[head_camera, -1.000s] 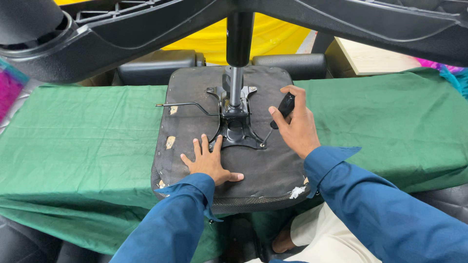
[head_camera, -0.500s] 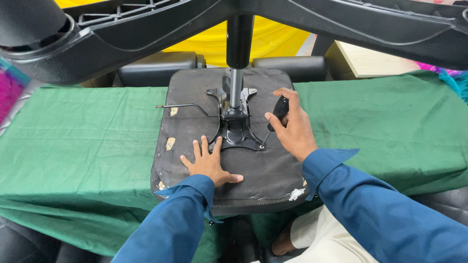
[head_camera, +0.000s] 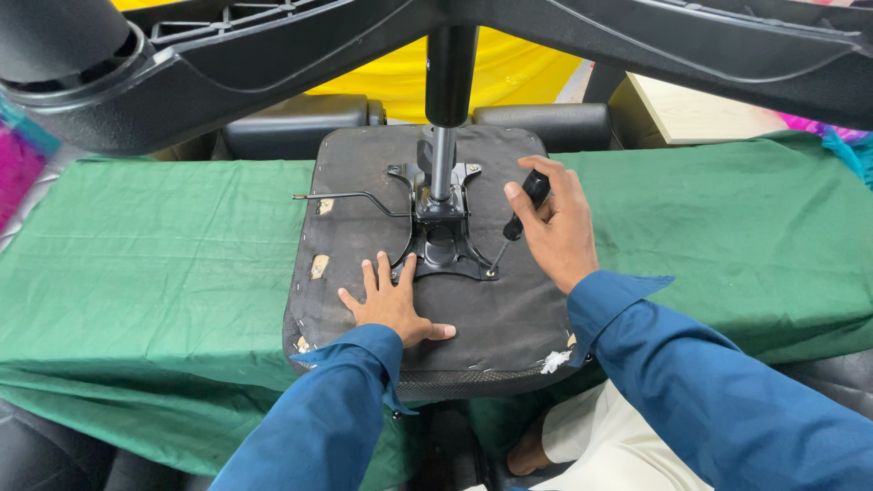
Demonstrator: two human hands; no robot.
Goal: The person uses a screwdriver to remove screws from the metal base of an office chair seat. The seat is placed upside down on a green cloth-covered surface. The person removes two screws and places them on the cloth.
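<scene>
With our left hand [head_camera: 393, 305] spread flat on the upturned seat base [head_camera: 509, 318] at 6 o'clock of the metal plate [head_camera: 443, 238], our right hand [head_camera: 556, 227] grips the screwdriver [head_camera: 516, 225], whose slanted tip at 4 o'clock could slip off the screw.

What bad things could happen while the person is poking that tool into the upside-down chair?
The screwdriver in the right hand might slip off the metal plate corner. The left hand lies flat on the seat close to that tip, so it might get jabbed. The seat overhangs the table edge and might tip.
</scene>
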